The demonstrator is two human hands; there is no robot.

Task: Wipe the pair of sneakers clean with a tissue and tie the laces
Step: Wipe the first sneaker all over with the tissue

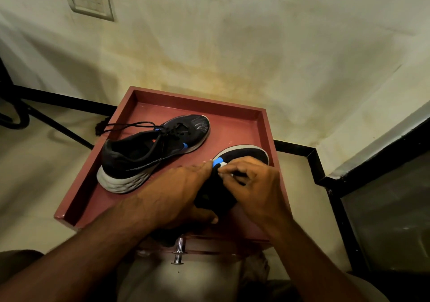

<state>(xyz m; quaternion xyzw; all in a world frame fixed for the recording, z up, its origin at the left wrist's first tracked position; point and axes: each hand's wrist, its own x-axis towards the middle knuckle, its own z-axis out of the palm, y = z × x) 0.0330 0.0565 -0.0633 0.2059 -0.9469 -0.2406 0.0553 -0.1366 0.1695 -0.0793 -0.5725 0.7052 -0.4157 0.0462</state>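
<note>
Two black sneakers with white soles and blue accents lie on a reddish-brown tray [260,124]. The left sneaker [149,152] rests on its side, its loose black laces [130,126] trailing over the tray's left rim. The right sneaker [244,155] is mostly hidden under my hands; only its toe shows. My left hand [176,194] grips this shoe from the left side, thumb underneath. My right hand [253,185] pinches a small white tissue [222,164] against the shoe's upper near a blue patch.
The tray sits on a small stand with a metal knob [178,252] at its front. A stained cream wall rises behind it with a switch plate [89,0] at upper left. Black skirting lines the pale floor, and a dark cable [16,113] lies left.
</note>
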